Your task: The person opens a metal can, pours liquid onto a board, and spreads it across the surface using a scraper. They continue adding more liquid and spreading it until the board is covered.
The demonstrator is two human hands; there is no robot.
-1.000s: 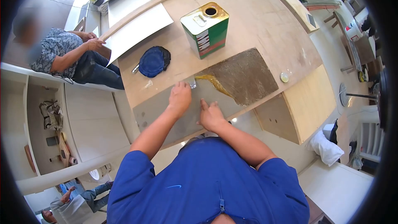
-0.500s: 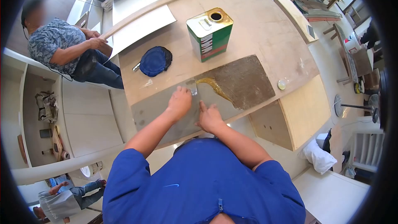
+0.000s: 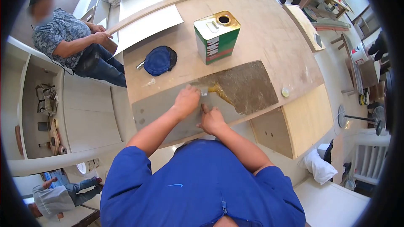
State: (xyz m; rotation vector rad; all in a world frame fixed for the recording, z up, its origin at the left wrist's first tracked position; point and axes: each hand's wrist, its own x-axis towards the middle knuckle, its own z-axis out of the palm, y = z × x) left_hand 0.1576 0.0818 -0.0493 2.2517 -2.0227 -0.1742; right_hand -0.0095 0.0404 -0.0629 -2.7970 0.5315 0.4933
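On the table's near edge lies a flat grey panel [image 3: 164, 115], its right part covered with brown coating [image 3: 252, 84]. A band of wet yellow glue [image 3: 221, 92] runs along the border of the brown area. My left hand [image 3: 187, 101] is closed on a small thin spreader [image 3: 204, 91], whose edge touches the panel by the glue. Fingers mostly hide the spreader. My right hand [image 3: 211, 120] rests on the bare grey part, index finger stretched out, holding nothing. Beyond the panel stands a green and white metal can [image 3: 218, 40] with an open spout.
Left of the can lie a dark blue round cloth-like item [image 3: 159, 61] and a small round lid [image 3: 285, 91] sits at right. A person [image 3: 69, 38] holds a long wooden strip [image 3: 164, 7] over white sheets. A wooden box [image 3: 305, 117] adjoins the table's right side.
My left hand and the spreader have moved a little right, into the left end of the glue, and the yellow band looks shorter there. My right hand stays in nearly the same place.
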